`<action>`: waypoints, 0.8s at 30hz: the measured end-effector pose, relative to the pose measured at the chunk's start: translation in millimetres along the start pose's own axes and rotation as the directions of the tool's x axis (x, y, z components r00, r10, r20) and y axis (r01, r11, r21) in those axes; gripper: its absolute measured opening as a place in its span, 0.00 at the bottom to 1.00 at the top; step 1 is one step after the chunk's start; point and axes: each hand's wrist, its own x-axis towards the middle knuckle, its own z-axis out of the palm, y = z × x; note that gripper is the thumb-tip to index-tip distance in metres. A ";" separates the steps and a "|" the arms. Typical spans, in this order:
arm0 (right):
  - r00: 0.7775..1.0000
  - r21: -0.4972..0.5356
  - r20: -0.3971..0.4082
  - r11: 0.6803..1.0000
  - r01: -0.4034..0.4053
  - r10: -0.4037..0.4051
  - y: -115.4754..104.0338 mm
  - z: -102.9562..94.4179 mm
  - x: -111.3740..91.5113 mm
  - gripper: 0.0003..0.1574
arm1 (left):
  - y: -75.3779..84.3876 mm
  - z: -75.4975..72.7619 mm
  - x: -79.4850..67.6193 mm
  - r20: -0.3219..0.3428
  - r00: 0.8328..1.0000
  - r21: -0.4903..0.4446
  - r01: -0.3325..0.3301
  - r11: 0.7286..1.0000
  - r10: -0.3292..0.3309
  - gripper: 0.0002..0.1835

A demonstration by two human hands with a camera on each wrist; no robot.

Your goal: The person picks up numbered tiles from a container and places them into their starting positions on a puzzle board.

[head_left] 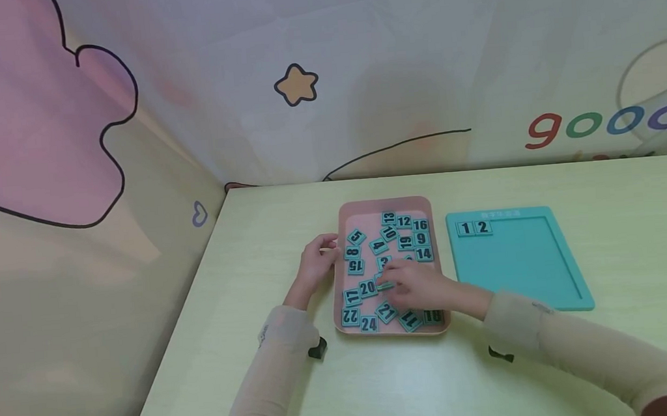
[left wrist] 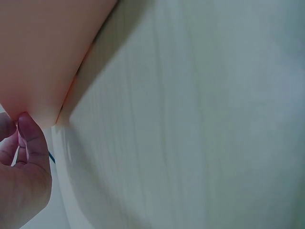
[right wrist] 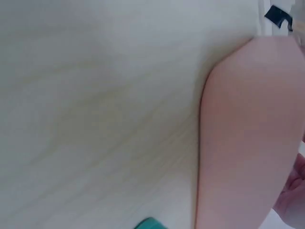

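Backdrop (head_left: 395,98): pale, faintly creased sheeting, printed with a star (head_left: 296,85), a pink figure (head_left: 38,114) cut off at left and the word "good" (head_left: 611,122) at right. Tabletop (head_left: 636,243): pale, smooth, wood-grained; runs out of frame at the near edge. Sleeves (head_left: 603,350): pale, soft cloth with broad cuffs; likewise cut off at the near edge. Pink tray (head_left: 393,334): rounded rectangle with smooth raised walls; holds many loose tiles (head_left: 369,324), some obscured by the right hand (head_left: 416,286). Teal board (head_left: 514,259): flat, four-sided, with a recessed field; lies right of the tray, near left part covered by wrist and cuff; bears faint lettering along the far edge and, in the far left corner, tiles 1 (head_left: 466,229) and 2 (head_left: 483,227), side by side. Right hand: bent over the tray, pinching one tile; only partly visible in the right wrist view. Left hand (head_left: 317,261): at the tray's left side, gripping the wall between thumb and fingers. Black pieces (head_left: 318,348): beneath both wrists, hard to make out. Loose tiles: thin, squarish, teal-edged, dark-numbered, variously turned. Pinched tile (head_left: 385,287): edge visible, numeral hidden.
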 end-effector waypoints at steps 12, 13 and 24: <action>0.991 -0.028 -0.108 0.996 -0.084 0.080 21.6 -0.2 18.3 0.20 | -0.2 -0.2 0.1 -0.001 1.000 -0.003 -0.010 1.000 0.010 0.18; 0.990 -0.029 -0.113 0.995 -0.092 0.088 22.5 -0.4 19.5 0.20 | -0.2 -0.3 0.2 -0.001 1.000 -0.002 -0.010 1.000 0.010 0.18; 0.983 -0.080 -0.123 0.986 -0.146 0.135 28.5 -1.4 29.5 0.21 | -0.5 -0.4 1.4 -0.002 1.000 0.012 0.003 1.000 -0.003 0.18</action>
